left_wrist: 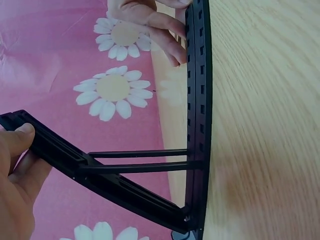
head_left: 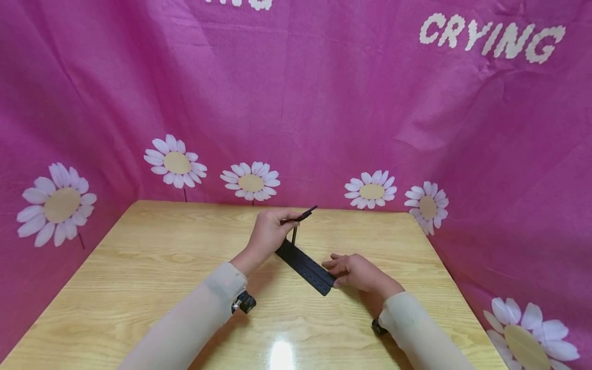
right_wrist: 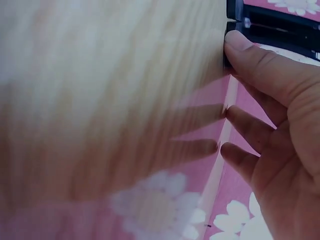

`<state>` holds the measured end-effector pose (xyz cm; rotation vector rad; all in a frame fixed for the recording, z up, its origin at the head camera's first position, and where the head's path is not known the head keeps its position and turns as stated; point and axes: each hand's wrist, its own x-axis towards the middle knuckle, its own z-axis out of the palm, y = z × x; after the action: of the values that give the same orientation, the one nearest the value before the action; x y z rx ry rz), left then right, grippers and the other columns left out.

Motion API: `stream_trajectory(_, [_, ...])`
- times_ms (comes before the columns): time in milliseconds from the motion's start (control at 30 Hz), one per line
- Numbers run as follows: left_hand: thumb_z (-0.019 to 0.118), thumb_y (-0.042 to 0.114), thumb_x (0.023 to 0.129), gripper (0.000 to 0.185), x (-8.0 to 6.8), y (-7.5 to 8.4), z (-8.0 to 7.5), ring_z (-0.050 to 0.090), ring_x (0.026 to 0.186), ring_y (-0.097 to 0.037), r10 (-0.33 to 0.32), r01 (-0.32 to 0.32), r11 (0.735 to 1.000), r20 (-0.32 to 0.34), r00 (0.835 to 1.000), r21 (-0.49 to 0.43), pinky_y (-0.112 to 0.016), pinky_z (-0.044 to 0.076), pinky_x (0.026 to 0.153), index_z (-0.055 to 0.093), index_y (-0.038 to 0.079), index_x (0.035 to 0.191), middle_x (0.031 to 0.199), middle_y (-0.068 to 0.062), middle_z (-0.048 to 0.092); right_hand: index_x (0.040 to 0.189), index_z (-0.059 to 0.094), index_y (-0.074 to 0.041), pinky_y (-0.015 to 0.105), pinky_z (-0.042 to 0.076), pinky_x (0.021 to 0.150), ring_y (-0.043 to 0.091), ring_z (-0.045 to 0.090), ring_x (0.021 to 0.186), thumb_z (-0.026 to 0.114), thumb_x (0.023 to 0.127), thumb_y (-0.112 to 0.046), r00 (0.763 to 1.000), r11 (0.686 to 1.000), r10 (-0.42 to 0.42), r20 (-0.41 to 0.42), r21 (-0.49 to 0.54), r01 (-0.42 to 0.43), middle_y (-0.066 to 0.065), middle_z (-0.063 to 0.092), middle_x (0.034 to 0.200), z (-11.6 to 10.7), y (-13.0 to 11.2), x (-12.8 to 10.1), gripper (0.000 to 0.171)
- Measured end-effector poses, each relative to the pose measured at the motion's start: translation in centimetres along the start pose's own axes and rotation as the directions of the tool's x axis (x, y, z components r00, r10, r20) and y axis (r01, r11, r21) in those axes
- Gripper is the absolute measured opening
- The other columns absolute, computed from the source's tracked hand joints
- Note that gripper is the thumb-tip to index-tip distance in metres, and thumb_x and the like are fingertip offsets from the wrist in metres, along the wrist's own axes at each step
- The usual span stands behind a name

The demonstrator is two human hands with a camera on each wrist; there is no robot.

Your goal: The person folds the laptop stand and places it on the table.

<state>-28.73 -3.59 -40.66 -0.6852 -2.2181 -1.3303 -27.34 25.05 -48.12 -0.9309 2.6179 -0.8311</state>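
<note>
Pink daisy-printed curtain [head_left: 300, 103] is hanging behind and along both sides. Wooden worktop [head_left: 185, 288] is spreading below. Black stand [head_left: 307, 268] is lying mid-worktop, slotted base slanting from far left to near right, upper arm tilting up on thin struts. Left hand [head_left: 267, 234] is pinching that raised arm, fingers closing on it. Right hand [head_left: 361, 272] is holding the base's near end, thumb pressing, outer fingers spreading loosely.
</note>
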Motion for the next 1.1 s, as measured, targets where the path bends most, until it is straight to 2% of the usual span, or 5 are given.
stream_trajectory(300, [0.081,0.0,0.085,0.02,0.0,-0.6,-0.3,0.075,0.084,-0.014,-0.037,0.037,0.998,-0.013,0.999,-0.049,-0.027,0.061,0.073,0.083,0.009,0.103,0.094,-0.003,0.08,0.127,0.073,-0.008,0.054,0.037,0.117,0.032,0.039,0.148,0.078,0.088,-0.005,0.998,0.999,-0.038,0.054,-0.016,0.038,0.002,0.062,0.144,-0.3,-0.2,0.0,0.04])
stream_trajectory(433, [0.08,0.001,0.087,0.02,-0.3,0.0,-0.3,0.074,0.087,-0.013,-0.115,0.113,0.99,-0.019,0.993,-0.082,-0.028,0.062,0.074,0.082,0.01,0.105,0.095,-0.001,0.079,0.127,0.073,-0.01,0.055,0.036,0.117,0.032,0.04,0.148,0.077,0.088,-0.004,0.995,0.997,-0.069,0.066,-0.025,0.07,0.002,0.063,0.143,-0.5,0.4,0.2,0.04])
stream_trajectory(567, [0.078,0.004,0.089,0.018,-0.5,0.7,-0.2,0.074,0.092,-0.014,-0.173,0.171,0.983,-0.033,0.984,-0.071,-0.03,0.062,0.076,0.082,0.01,0.105,0.095,0.0,0.079,0.127,0.073,-0.011,0.057,0.034,0.118,0.032,0.04,0.148,0.078,0.088,-0.007,0.994,0.996,-0.08,0.067,-0.028,0.083,-0.002,0.065,0.14,-0.3,0.6,0.3,0.04])
stream_trajectory(733, [0.078,0.004,0.089,0.015,-0.5,0.7,-0.3,0.074,0.094,-0.016,-0.185,0.183,0.982,-0.045,0.982,-0.054,-0.033,0.063,0.079,0.082,0.012,0.102,0.093,-0.001,0.078,0.126,0.073,-0.012,0.056,0.035,0.117,0.03,0.039,0.149,0.079,0.088,-0.009,0.997,0.998,-0.059,0.055,-0.014,0.06,-0.007,0.066,0.138,0.3,0.2,0.3,0.039])
stream_trajectory(1100, [0.079,0.007,0.089,0.012,-0.4,-0.2,-0.7,0.071,0.084,-0.012,-0.204,0.203,0.976,-0.008,0.979,-0.084,-0.027,0.059,0.071,0.081,0.011,0.1,0.092,0.0,0.079,0.129,0.072,-0.012,0.052,0.038,0.116,0.029,0.038,0.15,0.079,0.087,-0.009,0.998,0.998,-0.05,0.047,0.033,0.048,-0.005,0.064,0.141,0.9,-0.5,0.5,0.043])
